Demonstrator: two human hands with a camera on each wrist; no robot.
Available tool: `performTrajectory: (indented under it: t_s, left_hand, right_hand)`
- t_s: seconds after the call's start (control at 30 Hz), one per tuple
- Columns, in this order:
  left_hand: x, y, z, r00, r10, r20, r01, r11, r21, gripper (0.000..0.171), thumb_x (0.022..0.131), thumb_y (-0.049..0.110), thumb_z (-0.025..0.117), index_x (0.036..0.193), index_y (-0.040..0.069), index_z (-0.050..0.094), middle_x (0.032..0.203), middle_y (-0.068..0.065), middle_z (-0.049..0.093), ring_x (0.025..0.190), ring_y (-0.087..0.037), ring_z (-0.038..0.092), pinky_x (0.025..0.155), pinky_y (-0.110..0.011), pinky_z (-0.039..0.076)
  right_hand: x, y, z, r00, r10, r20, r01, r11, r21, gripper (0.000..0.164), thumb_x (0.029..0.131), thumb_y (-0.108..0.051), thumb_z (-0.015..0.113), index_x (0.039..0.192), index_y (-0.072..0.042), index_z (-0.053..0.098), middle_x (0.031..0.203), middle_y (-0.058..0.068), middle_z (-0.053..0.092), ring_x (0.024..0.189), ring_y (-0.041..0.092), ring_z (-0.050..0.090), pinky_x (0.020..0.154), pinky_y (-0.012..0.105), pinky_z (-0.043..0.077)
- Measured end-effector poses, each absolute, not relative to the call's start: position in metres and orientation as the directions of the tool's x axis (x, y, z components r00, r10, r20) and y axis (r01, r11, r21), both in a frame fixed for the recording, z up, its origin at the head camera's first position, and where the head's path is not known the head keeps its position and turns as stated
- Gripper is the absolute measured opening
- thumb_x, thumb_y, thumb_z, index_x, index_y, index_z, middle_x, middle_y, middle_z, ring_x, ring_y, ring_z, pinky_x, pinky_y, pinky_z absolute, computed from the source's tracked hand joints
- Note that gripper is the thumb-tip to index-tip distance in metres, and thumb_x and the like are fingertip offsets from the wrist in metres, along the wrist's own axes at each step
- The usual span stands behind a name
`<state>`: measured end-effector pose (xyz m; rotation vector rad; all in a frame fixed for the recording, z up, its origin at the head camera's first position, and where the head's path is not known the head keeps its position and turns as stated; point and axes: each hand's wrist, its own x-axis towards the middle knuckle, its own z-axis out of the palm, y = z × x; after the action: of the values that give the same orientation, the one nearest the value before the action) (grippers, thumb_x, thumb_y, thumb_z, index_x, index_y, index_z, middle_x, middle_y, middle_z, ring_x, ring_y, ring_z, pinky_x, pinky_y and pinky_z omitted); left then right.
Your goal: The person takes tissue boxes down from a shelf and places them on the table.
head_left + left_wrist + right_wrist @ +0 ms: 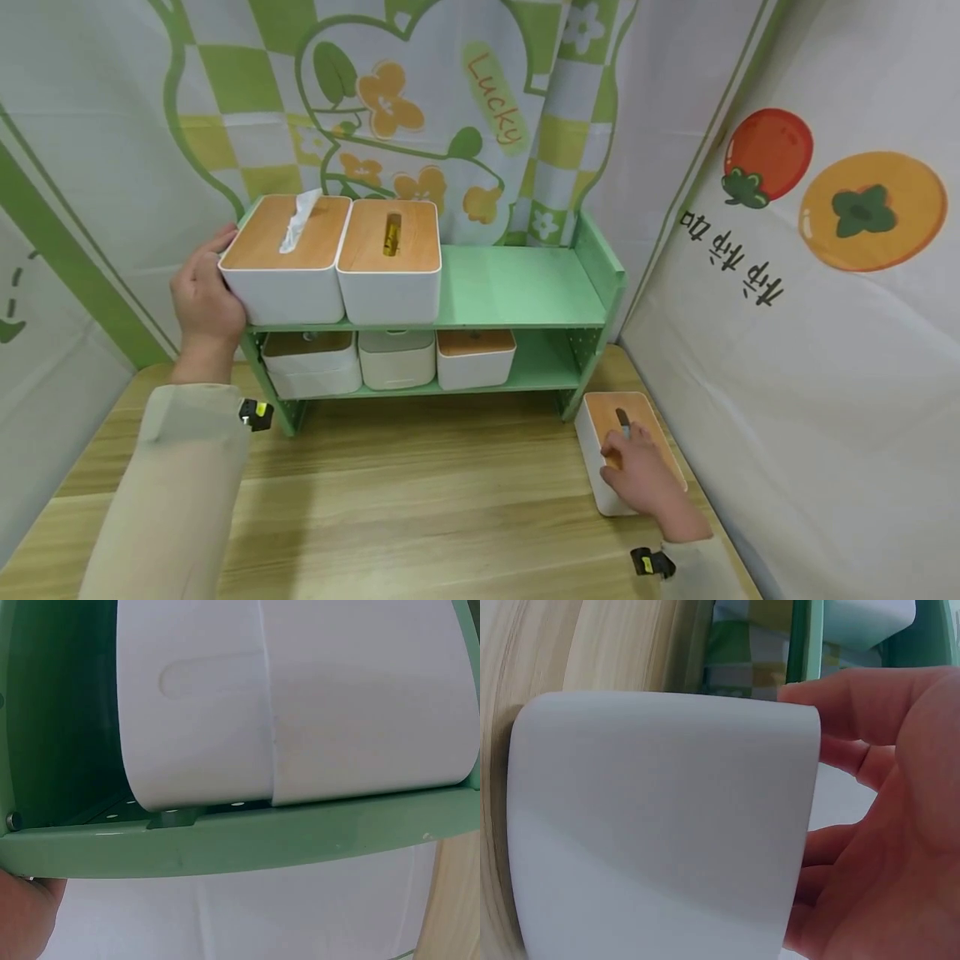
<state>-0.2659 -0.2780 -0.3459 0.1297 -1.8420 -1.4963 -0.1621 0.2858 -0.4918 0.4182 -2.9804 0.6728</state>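
At the left end of a green two-tier shelf, my left hand rests against the side, next to a wood-lidded white tissue box. In the left wrist view only a small part of the left hand shows, by the shelf's green edge. On the table at right, my right hand is over the slot of another wood-lidded tissue box, fingers bent. A small bluish bit shows in the slot beside the fingers; whether they pinch it is hidden. In the right wrist view the box's white wall stands beside the curled fingers.
A second tissue box stands on the upper tier, with something yellow in its slot. The lower tier holds a stacked white box, a cream lidded box and a small wood-topped box. A printed curtain hangs close at right.
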Motion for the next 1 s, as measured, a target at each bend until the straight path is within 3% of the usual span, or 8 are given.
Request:
performTrajectory:
  t_s: [0.1, 0.2, 0.3, 0.7, 1.0]
  left_hand:
    - [-0.266, -0.278, -0.345, -0.717, -0.503, 0.483, 0.362, 0.323, 0.874, 0.049, 0.104, 0.026, 0.029, 0.13, 0.014, 0.068, 0.137, 0.011, 0.059, 0.128, -0.002, 0.048, 0.108, -0.019, 0.029]
    - [-0.267, -0.277, -0.345, -0.716, -0.5, 0.488, 0.365, 0.327, 0.871, 0.049, 0.104, 0.027, 0.029, 0.131, 0.013, 0.067, 0.137, 0.01, 0.059, 0.128, -0.002, 0.047, 0.108, -0.019, 0.029]
    - [-0.268, -0.278, -0.345, -0.714, -0.498, 0.492, 0.37, 0.328, 0.869, 0.049, 0.104, 0.026, 0.029, 0.131, 0.013, 0.067, 0.137, 0.01, 0.059, 0.128, -0.002, 0.047, 0.108, -0.019, 0.029]
    - [-0.268, -0.282, -0.349, -0.715, -0.489, 0.499, 0.379, 0.329, 0.865, 0.05, 0.105, 0.026, 0.027, 0.131, 0.013, 0.067, 0.138, 0.01, 0.058, 0.129, -0.002, 0.046, 0.108, -0.019, 0.028]
    - [-0.268, -0.28, -0.349, -0.715, -0.479, 0.51, 0.381, 0.345, 0.858, 0.05, 0.105, 0.027, 0.026, 0.132, 0.012, 0.066, 0.139, 0.011, 0.057, 0.129, -0.001, 0.045, 0.108, -0.019, 0.028]
  right_hand:
    - [-0.164, 0.291, -0.491, -0.96, -0.249, 0.128, -0.28, 0.867, -0.411, 0.017, 0.086, -0.005, 0.07, 0.094, -0.013, 0.058, 0.12, 0.034, 0.051, 0.131, 0.06, 0.031, 0.092, 0.068, 0.035]
    - [-0.167, 0.296, -0.49, -0.96, -0.25, 0.128, -0.28, 0.865, -0.416, 0.015, 0.086, -0.005, 0.069, 0.095, -0.011, 0.058, 0.132, 0.047, 0.041, 0.134, 0.062, 0.024, 0.097, 0.074, 0.03]
    - [-0.17, 0.301, -0.492, -0.961, -0.247, 0.122, -0.275, 0.859, -0.431, 0.014, 0.088, -0.006, 0.069, 0.096, -0.011, 0.059, 0.138, 0.049, 0.033, 0.134, 0.063, 0.021, 0.098, 0.075, 0.028]
    - [-0.177, 0.314, -0.493, -0.97, -0.223, 0.102, -0.243, 0.827, -0.507, 0.01, 0.09, -0.006, 0.069, 0.096, -0.011, 0.061, 0.142, 0.051, 0.024, 0.135, 0.064, 0.014, 0.101, 0.077, 0.02]
    - [-0.186, 0.334, -0.504, -0.978, -0.165, 0.124, -0.207, 0.801, -0.562, 0.009, 0.089, -0.007, 0.07, 0.097, -0.008, 0.066, 0.146, 0.047, 0.023, 0.137, 0.063, 0.012, 0.103, 0.075, 0.02]
